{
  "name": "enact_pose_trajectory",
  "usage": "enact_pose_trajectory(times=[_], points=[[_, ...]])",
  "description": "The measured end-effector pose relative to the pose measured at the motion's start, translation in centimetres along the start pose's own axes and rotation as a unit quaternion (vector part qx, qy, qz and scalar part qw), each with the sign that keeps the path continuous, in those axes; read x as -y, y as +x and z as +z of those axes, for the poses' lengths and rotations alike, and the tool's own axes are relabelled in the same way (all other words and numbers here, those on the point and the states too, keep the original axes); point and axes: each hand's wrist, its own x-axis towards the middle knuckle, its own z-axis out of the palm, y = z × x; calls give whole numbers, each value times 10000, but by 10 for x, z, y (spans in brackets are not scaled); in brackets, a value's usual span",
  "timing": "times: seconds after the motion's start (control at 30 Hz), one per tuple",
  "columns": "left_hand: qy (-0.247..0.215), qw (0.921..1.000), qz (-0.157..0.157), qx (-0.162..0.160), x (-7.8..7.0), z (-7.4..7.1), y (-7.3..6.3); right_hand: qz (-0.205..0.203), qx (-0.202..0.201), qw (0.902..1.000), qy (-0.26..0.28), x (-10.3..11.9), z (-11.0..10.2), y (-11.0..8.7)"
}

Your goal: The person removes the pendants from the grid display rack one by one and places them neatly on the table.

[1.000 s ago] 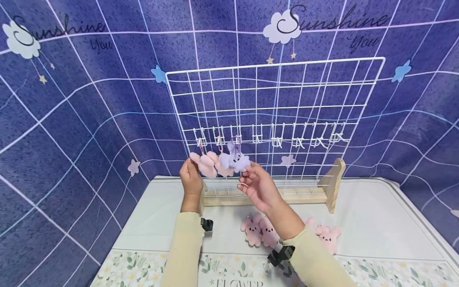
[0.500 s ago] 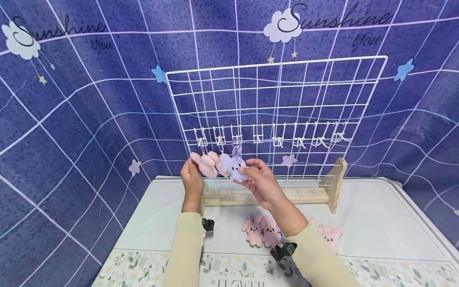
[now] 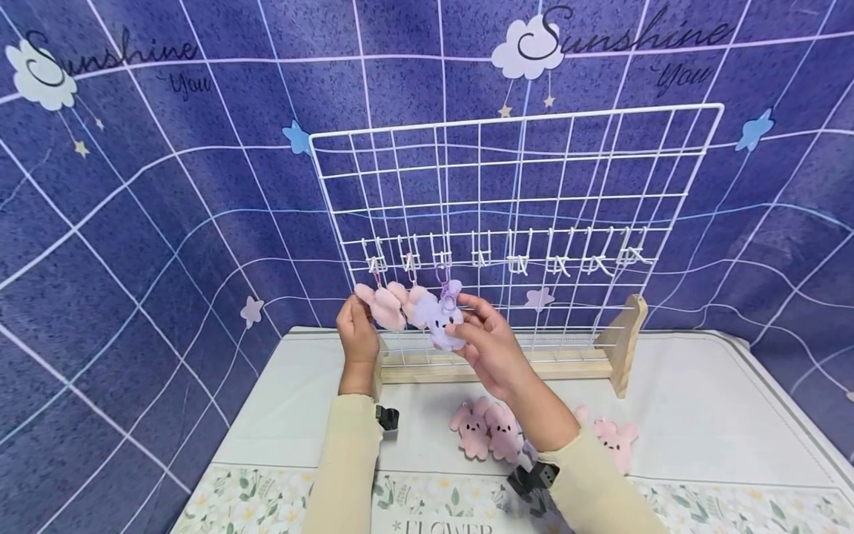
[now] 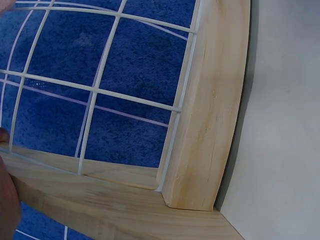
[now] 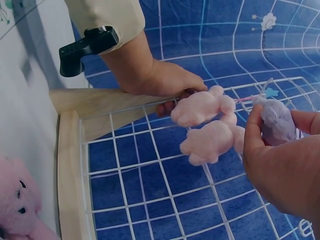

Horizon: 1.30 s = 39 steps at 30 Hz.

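In the head view my right hand [image 3: 497, 348] pinches a lavender bunny plush keychain [image 3: 445, 331], thumb across its front. Its purple chain reaches up to the third hook from the left. Next to it, a pink plush keychain [image 3: 385, 308] and a second one hang from the first two hooks. My left hand [image 3: 358, 334] grips the left wooden end of the wire grid rack [image 3: 567, 368]; its fingers curl round the wood in the right wrist view. That view also shows the lavender plush [image 5: 277, 120] between my right thumb and fingers.
Several white hooks [image 3: 517, 265] without plushes continue along the grid to the right. Two pink plushes [image 3: 503, 432] lie on the white table [image 3: 267, 400] beneath my right forearm, a lavender one partly hidden beside them. Another pink plush [image 3: 617, 445] lies further right.
My right hand has shifted from the lavender plush's edge to a thumb pinch on its front. The plush has come lower and turned more upright. My left hand has stayed in place.
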Motion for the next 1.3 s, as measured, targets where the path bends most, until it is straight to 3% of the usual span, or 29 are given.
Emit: enact_pose_trajectory(times=[0.33,0.83,1.07,1.3], points=[[-1,9999,-93,131,-1,-1,1,-164,125,9998,51,4,0,-7],[338,9990,-215,-214,-4,4,-1,-323,141,9993,123,3,-2,-13],[-36,9997,-231,-90,-3,2,1,-404,303,9987,62,3,-3,-16],[-28,9999,-122,18,-2,0,1,-343,322,9988,-98,-1,-3,-18]])
